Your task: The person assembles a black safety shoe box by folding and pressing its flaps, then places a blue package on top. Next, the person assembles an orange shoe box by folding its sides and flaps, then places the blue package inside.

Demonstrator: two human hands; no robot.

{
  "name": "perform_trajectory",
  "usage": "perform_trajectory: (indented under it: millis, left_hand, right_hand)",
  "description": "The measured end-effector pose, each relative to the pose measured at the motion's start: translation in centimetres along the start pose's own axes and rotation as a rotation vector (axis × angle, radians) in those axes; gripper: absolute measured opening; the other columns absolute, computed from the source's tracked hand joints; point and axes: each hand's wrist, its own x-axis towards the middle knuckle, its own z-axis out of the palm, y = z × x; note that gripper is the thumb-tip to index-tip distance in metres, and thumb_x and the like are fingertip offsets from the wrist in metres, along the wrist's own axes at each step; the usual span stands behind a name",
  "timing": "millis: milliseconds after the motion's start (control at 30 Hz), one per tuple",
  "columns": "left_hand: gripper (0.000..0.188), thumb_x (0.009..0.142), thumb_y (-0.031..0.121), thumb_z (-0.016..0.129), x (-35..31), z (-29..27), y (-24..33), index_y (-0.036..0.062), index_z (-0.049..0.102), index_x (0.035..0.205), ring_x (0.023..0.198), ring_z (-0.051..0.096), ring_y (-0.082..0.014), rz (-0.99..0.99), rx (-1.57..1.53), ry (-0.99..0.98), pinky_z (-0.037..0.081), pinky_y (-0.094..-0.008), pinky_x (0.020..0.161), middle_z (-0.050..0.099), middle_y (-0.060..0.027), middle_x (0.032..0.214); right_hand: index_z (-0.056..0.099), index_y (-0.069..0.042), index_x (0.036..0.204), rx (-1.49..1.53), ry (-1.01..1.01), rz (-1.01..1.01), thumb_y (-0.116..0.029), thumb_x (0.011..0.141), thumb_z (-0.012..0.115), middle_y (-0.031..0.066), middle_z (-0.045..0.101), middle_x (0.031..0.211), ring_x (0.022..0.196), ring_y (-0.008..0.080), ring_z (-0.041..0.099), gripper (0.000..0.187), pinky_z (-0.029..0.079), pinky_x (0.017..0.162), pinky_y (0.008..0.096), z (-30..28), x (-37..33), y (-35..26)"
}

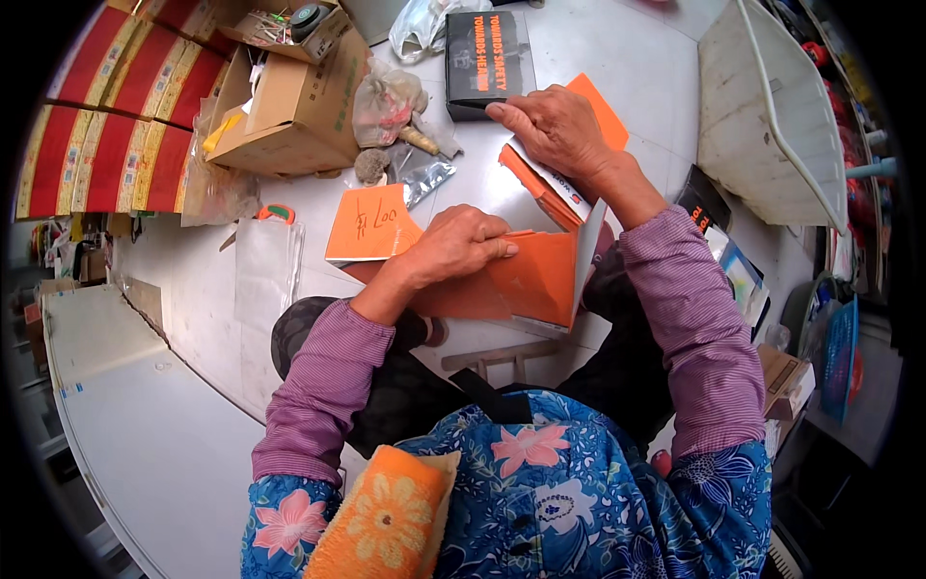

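In front of my knees is an orange cardboard box (pixel 545 275), its panels folded and tilted, with a white inner face showing at its right side. My left hand (pixel 458 249) pinches the upper edge of its near panel, thumb on the outside. My right hand (pixel 562 130) presses on the far right part, fingers curled over a white printed side strip (pixel 555 179); its fingertips are partly hidden. To the left sticks out an orange flap (pixel 371 224) with handwriting. Whether all the orange pieces are one box, I cannot tell. A black box (pixel 487 63) with orange print lies just beyond my right hand.
At the far left stand an open brown carton (pixel 299 106) and stacked red and yellow boxes (pixel 116 106). Plastic bags (pixel 386 101) lie beside the carton. Orange-handled scissors (pixel 275 213) rest near a clear sleeve (pixel 268 265). A white bin (pixel 762 116) stands at the right.
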Motion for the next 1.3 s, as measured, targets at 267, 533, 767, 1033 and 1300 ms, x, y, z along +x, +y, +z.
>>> perform_trajectory:
  millis: [267, 533, 767, 1033, 1300]
  left_hand:
    - [0.026, 0.086, 0.027, 0.067, 1.2, 0.0, -0.3, 0.0007, 0.067, 0.087, 0.06, 0.048, -0.0126, 0.001, -0.134, -0.042, 0.04, -0.0299, 0.056, 0.056, -0.0066, 0.062]
    - [0.028, 0.081, 0.027, 0.07, 12.1, 0.3, -4.6, -0.0002, 0.068, 0.089, 0.068, 0.051, -0.0102, -0.172, -0.208, -0.188, 0.043, -0.0284, 0.063, 0.06, -0.0027, 0.07]
    - [0.021, 0.081, 0.019, 0.068, 20.6, -0.6, -11.3, -0.0014, 0.067, 0.087, 0.065, 0.052, -0.0091, -0.172, -0.379, -0.204, 0.044, -0.0267, 0.059, 0.06, -0.0012, 0.07]
    - [0.032, 0.083, 0.026, 0.068, 20.7, 0.9, -20.7, -0.0026, 0.068, 0.098, 0.073, 0.065, -0.0214, -0.512, -0.249, -0.101, 0.05, -0.0322, 0.07, 0.069, -0.009, 0.078]
    - [0.056, 0.085, 0.019, 0.063, 17.0, 6.0, -22.4, 0.0008, 0.042, 0.134, 0.122, 0.047, -0.035, -0.283, 0.242, 0.08, 0.04, -0.0382, 0.1, 0.047, -0.0211, 0.134]
  right_hand:
    - [0.067, -0.011, 0.074, -0.244, 0.009, -0.104, -0.039, 0.093, 0.05, 0.0074, 0.058, 0.055, 0.054, 0.0243, 0.054, 0.039, 0.04, 0.069, 0.0338, -1.4, -0.8, 1.6]
    - [0.069, -0.012, 0.085, -0.307, -0.43, 0.265, -0.046, 0.098, 0.035, 0.0104, 0.065, 0.066, 0.064, 0.0252, 0.06, 0.05, 0.038, 0.08, 0.038, 1.1, -0.3, 11.3]
    - [0.052, -0.005, 0.127, -0.12, -0.176, 0.357, -0.054, 0.096, 0.032, 0.0162, 0.058, 0.12, 0.11, 0.0286, 0.053, 0.061, 0.031, 0.096, 0.0474, 2.4, -2.5, 17.1]
    - [0.03, -0.008, 0.144, -0.161, -0.494, 0.124, -0.051, 0.088, 0.05, 0.0147, 0.027, 0.15, 0.141, 0.0295, 0.02, 0.073, 0.012, 0.112, 0.0551, 10.6, -9.5, 15.2]
    - [0.024, -0.006, 0.146, -0.314, -0.914, 0.117, -0.065, 0.092, 0.023, 0.0102, 0.023, 0.153, 0.144, 0.0226, 0.011, 0.081, -0.002, 0.113, 0.0545, 19.9, -14.6, 16.1]
